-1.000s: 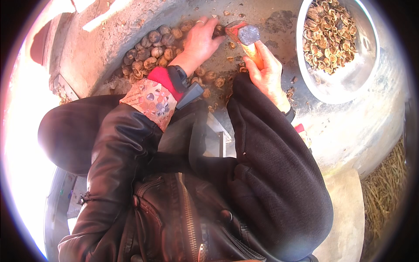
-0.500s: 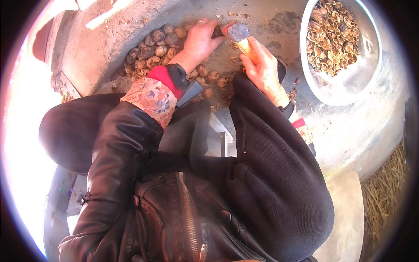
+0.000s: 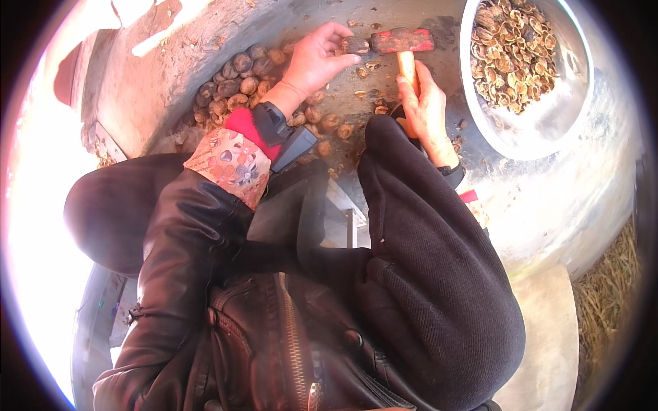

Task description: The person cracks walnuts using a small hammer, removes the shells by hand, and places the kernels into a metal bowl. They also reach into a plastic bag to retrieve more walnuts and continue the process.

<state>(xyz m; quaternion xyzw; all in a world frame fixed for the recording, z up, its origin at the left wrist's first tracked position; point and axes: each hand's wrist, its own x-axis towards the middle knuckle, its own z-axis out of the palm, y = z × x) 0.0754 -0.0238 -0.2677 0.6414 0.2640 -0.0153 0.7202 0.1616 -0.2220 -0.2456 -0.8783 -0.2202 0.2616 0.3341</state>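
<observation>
My left hand point(image 3: 317, 60) is curled round a dark walnut point(image 3: 355, 45), which sits between its thumb and fingertips. In my right hand point(image 3: 424, 106) is the light wooden handle of a hammer point(image 3: 403, 41). Its head, worn and partly red, lies sideways with one face right beside the walnut. Behind and below my left wrist, whole walnuts point(image 3: 229, 88) lie heaped on the grey surface point(image 3: 301, 19). A few loose walnuts point(image 3: 329, 122) and bits of shell are scattered between my hands.
At the far right stands a round pale basin point(image 3: 574, 113) holding many cracked shell pieces point(image 3: 510, 58). A rough raised ledge point(image 3: 137, 96) borders the walnuts on the left. My knees rise close to the surface, and dry straw point(image 3: 606, 301) lies at the lower right.
The hammer has turned from its face pointing at me to lying sideways, slightly to the right. My left hand has drawn back a little, and the walnut in it now shows.
</observation>
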